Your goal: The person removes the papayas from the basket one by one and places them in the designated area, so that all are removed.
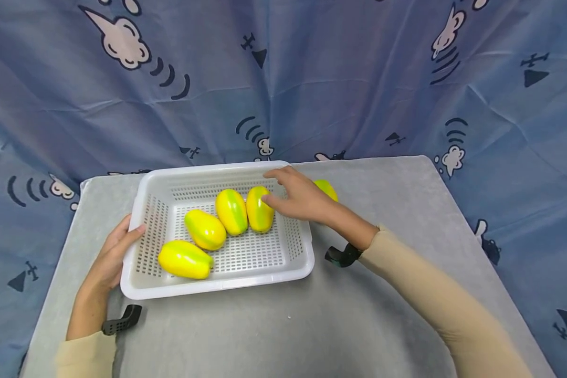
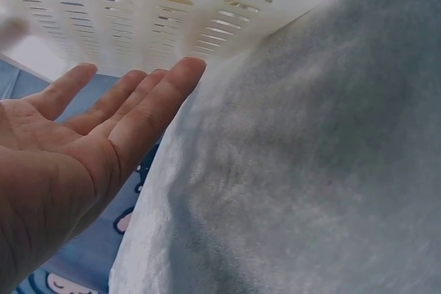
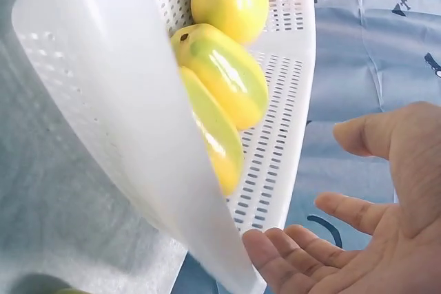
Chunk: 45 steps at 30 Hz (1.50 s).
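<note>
A white plastic basket with slotted walls stands on the table, holding several glossy yellow-green oval fruits, such as the lower left one. At its left end my left hand grips the wall, thumb over the rim and fingers along the outside. In the left wrist view those fingers reach up against the slotted wall. My right hand is over the basket's right end, beside the rightmost fruit. The right wrist view shows its fingers spread, nothing between them, fingertips close to the basket rim.
Another yellow-green fruit lies outside the basket on the right, partly hidden behind my right hand. A grey cloth covers the table. Behind its far edge hangs a blue patterned curtain. Each wrist carries a black strap mount.
</note>
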Each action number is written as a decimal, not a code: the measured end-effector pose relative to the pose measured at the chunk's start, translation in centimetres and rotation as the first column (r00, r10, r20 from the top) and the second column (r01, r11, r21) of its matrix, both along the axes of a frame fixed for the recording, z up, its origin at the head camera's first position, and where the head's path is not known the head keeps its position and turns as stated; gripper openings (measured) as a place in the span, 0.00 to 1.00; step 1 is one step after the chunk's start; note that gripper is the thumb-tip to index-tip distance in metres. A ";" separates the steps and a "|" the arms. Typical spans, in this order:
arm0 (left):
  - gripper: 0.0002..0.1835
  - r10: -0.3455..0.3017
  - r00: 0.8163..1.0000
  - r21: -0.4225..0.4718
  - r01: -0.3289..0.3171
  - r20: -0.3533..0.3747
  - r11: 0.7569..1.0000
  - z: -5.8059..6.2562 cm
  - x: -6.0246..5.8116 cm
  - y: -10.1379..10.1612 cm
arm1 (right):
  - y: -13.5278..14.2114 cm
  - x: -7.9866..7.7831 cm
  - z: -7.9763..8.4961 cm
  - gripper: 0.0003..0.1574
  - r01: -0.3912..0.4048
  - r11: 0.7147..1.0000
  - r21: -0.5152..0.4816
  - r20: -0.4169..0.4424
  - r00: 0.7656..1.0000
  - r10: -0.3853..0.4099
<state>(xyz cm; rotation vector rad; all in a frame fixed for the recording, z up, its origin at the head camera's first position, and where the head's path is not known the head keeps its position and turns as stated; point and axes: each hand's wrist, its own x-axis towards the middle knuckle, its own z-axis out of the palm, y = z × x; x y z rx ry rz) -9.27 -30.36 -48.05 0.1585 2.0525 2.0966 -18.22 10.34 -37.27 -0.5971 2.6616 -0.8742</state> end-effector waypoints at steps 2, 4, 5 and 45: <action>0.34 0.003 1.000 -0.003 -0.003 -0.002 1.000 0.0 0.1 0.0 | -0.4 -0.1 0.1 0.39 -0.010 1.000 0.015 0.000 1.000 0.010; 0.34 0.004 1.000 -0.006 -0.004 -0.005 1.000 0.0 0.1 -0.1 | -0.8 -0.2 0.2 0.39 -0.026 0.999 0.030 -0.004 1.000 0.026; 0.34 0.004 1.000 -0.007 -0.004 -0.007 1.000 0.1 0.1 -0.1 | -1.0 -0.3 0.3 0.39 -0.034 0.999 0.036 -0.006 0.999 0.034; 0.34 -0.002 1.000 0.035 0.002 0.013 0.999 0.3 0.0 0.0 | -10.3 -1.0 -2.2 0.38 -0.176 0.951 0.254 0.080 0.984 0.161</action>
